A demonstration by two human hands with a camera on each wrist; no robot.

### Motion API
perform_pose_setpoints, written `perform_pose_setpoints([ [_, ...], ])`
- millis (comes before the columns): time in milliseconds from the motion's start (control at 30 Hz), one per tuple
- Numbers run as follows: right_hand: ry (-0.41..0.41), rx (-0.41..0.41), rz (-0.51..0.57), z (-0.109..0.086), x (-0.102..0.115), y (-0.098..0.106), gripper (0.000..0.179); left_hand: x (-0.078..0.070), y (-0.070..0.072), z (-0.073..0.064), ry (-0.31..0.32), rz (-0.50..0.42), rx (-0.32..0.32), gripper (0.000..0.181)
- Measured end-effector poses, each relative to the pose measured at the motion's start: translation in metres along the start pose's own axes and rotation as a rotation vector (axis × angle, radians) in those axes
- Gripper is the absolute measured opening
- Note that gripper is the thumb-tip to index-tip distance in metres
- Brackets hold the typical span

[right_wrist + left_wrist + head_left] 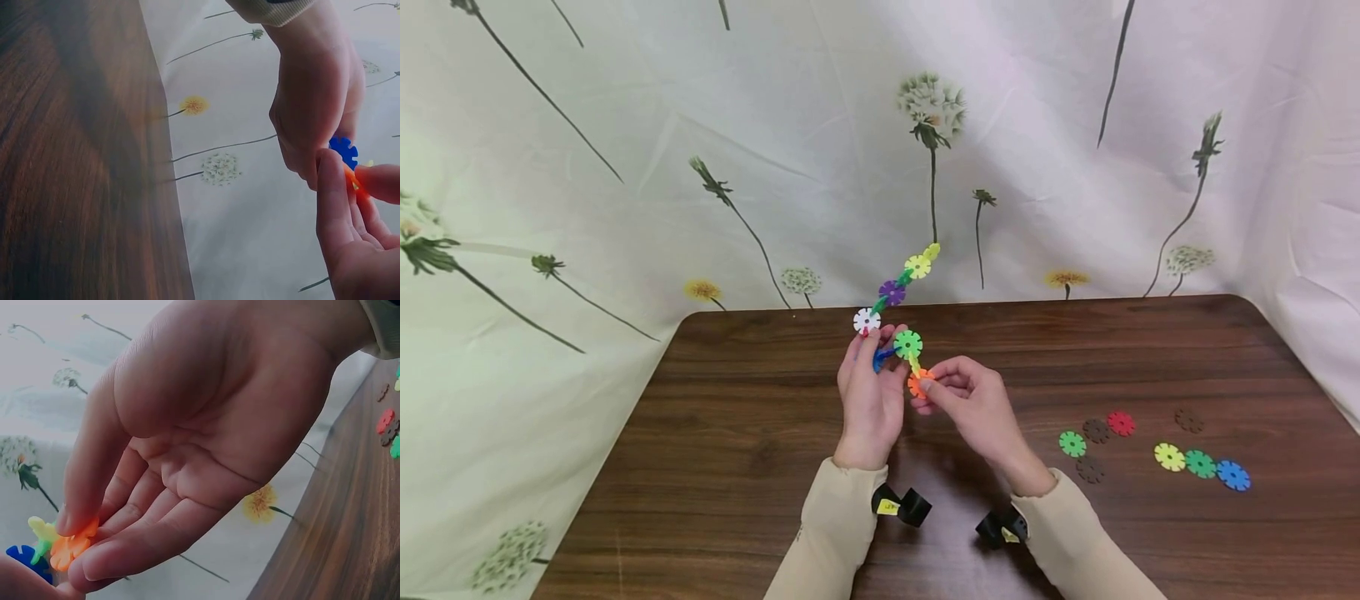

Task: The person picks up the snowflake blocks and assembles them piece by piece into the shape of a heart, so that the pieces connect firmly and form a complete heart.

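A chain of slotted plastic discs is held up over the table's far half. My left hand (871, 408) grips its middle, the thumb at the white disc (867, 321) and a blue disc (343, 152) by the fingers. From there one end runs up past a purple disc (892, 292) to a yellow disc (917, 267). The other end bends through a green disc (907, 344) towards my right hand (977, 408). Between thumb and fingers, that hand pinches the orange disc (70, 551) at this end. Fingers partly hide the chain's middle.
Loose discs lie on the brown table (737, 467) to the right: a green disc (1072, 443), a red disc (1122, 423), several dark brown discs (1096, 430), and a yellow disc (1169, 457) beside green and blue ones (1233, 475). A flowered cloth (820, 125) hangs behind.
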State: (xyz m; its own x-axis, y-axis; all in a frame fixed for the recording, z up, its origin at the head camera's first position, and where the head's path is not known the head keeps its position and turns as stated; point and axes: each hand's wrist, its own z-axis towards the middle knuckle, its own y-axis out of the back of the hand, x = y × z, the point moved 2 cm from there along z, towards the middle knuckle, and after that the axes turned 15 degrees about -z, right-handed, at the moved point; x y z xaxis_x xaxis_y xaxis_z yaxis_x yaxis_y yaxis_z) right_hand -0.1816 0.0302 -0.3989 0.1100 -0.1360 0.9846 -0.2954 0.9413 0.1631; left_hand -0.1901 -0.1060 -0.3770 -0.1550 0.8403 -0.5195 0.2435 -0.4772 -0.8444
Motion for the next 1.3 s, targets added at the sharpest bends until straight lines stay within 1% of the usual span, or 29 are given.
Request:
perform_pose_setpoints([
  [33,-0.017,0.007,0.007,0.0,0.001,0.0,0.022,0.0,0.0,0.0,0.0,0.003,0.004,0.03],
  [133,-0.035,0.035,-0.001,0.0,0.003,0.001,0.022,-0.001,0.0,0.0,-0.011,0.016,0.022,0.03],
  [233,-0.039,0.052,-0.009,0.001,0.004,0.001,0.024,-0.003,-0.001,-0.001,-0.024,0.039,0.038,0.029],
  [333,-0.036,0.036,-0.026,0.002,0.005,0.006,0.027,-0.005,-0.001,-0.001,-0.037,0.049,0.038,0.027],
  [433,-0.028,0.005,-0.032,0.006,0.0,0.017,0.032,-0.006,-0.001,0.0,-0.048,0.045,0.034,0.027],
  [533,0.04,-0.019,-0.013,0.021,-0.031,0.037,0.035,-0.007,-0.001,0.001,-0.059,0.042,0.034,0.027],
  [633,0.105,-0.049,-0.01,0.035,-0.065,0.065,0.037,-0.009,-0.001,0.002,-0.074,0.038,0.043,0.025],
  [700,0.114,-0.086,-0.014,0.037,-0.07,0.083,0.034,-0.011,-0.001,0.002,-0.086,0.037,0.055,0.024],
  [733,0.12,-0.106,-0.022,0.035,-0.066,0.092,0.033,-0.012,-0.001,0.002,-0.093,0.034,0.061,0.023],
  [767,0.121,-0.13,-0.057,0.031,-0.059,0.1,0.032,-0.013,-0.001,0.002,-0.099,0.032,0.067,0.022],
  [867,0.103,-0.206,-0.165,0.015,-0.025,0.118,0.027,-0.015,0.0,0.003,-0.114,0.018,0.076,0.017],
  [900,0.108,-0.228,-0.2,0.011,-0.017,0.123,0.025,-0.016,0.0,0.003,-0.119,0.013,0.077,0.016],
  [967,0.068,-0.266,-0.267,0.002,-0.001,0.132,0.022,-0.018,0.001,0.004,-0.126,0.004,0.076,0.015],
  [1067,0.049,-0.3,-0.29,-0.004,0.005,0.145,0.017,-0.021,0.002,0.005,-0.139,0.016,0.072,0.017],
  [1133,0.022,-0.308,-0.335,-0.006,0.004,0.152,0.017,-0.022,0.003,0.005,-0.153,0.031,0.07,0.019],
  [1200,0.005,-0.305,-0.409,-0.009,0.002,0.159,0.021,-0.023,0.003,0.005,-0.166,0.049,0.069,0.021],
  [1300,-0.025,-0.263,-0.558,-0.012,-0.004,0.167,0.027,-0.022,0.003,0.005,-0.177,0.062,0.07,0.023],
])
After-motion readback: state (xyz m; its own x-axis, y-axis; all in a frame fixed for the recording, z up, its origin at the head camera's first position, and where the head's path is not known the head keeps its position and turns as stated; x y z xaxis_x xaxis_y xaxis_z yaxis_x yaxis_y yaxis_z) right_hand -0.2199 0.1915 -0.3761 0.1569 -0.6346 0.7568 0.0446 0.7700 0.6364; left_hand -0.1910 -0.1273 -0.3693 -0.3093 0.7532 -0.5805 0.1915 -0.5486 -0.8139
